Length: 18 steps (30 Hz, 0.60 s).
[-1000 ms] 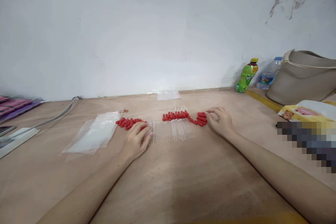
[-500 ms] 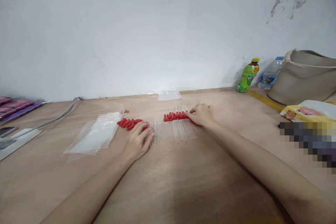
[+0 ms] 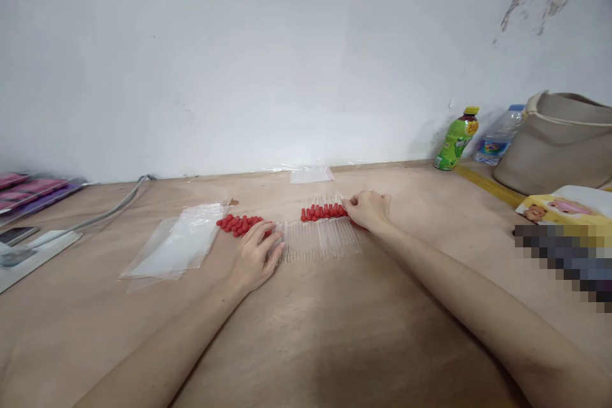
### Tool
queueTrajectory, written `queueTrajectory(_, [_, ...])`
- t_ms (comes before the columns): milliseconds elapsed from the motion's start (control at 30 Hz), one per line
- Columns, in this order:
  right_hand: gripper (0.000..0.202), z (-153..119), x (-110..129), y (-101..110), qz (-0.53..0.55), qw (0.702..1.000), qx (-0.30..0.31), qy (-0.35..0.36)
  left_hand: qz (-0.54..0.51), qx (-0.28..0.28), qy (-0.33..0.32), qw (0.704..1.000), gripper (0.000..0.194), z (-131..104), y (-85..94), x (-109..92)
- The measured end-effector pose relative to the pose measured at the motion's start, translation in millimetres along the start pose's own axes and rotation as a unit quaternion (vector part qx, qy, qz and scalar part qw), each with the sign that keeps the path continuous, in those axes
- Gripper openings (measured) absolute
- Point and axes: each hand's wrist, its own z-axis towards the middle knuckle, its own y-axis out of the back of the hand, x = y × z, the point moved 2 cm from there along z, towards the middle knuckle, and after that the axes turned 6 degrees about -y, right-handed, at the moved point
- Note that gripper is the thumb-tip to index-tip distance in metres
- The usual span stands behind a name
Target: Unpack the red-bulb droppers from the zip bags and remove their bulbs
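A row of thin clear tubes (image 3: pixel 315 242) lies side by side on the table. Behind it are more clear tubes fitted with red rubber bulbs (image 3: pixel 320 211), lined up with their bulbs toward me. My right hand (image 3: pixel 368 209) is at the right end of this bulb row, thumb and forefinger closed on the endmost bulb, which is partly hidden. Fingers apart, my left hand (image 3: pixel 258 255) rests at the left end of the front tubes, its fingertips touching them. Just beyond its fingers lies a loose pile of red bulbs (image 3: pixel 239 224), partly covered by the hand.
Clear plastic bags (image 3: pixel 186 242) lie left of the pile, and another small bag (image 3: pixel 312 174) is by the wall. A grey cable (image 3: pixel 109 207) and a phone (image 3: pixel 18 235) are at far left. At right stand a green bottle (image 3: pixel 456 140), a water bottle (image 3: pixel 500 137) and a beige bucket-shaped container (image 3: pixel 554 153).
The whole view has shifted slightly, so everything appears a little further right. Both hands stay in nearly the same places, with only a slight shift of the right fingers at the bulb row.
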Motion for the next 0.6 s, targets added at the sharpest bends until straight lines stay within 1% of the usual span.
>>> queueTrajectory(167, [0.037,3,-6,10,0.050,0.998,-0.001,-0.031,0.001,0.004,-0.005,1.000,0.022,0,1.1,0])
queueTrajectory(233, [0.032,-2,-10,16,0.099,0.995,-0.014,-0.011,0.003,0.004,-0.005,1.000,0.024,0,1.5,0])
queueTrajectory(267, [0.029,-8,-12,19,0.124,0.992,-0.025,0.015,0.005,0.004,-0.005,1.000,0.026,0,1.5,0])
queueTrajectory(333, [0.023,-23,-15,23,0.157,0.982,-0.055,0.091,0.011,0.000,-0.008,1.000,0.031,0,1.5,-2])
queueTrajectory(433, [0.016,-54,-19,25,0.143,0.960,-0.099,0.219,0.024,-0.013,-0.028,0.999,0.039,2,1.3,-7])
queueTrajectory(533, [0.011,-80,-18,21,0.125,0.931,-0.109,0.325,0.035,-0.016,-0.071,0.997,0.044,6,0.7,-18])
queueTrajectory(600, [0.011,-89,-15,19,0.125,0.918,-0.107,0.360,0.042,-0.007,-0.104,0.994,0.043,9,-0.1,-26])
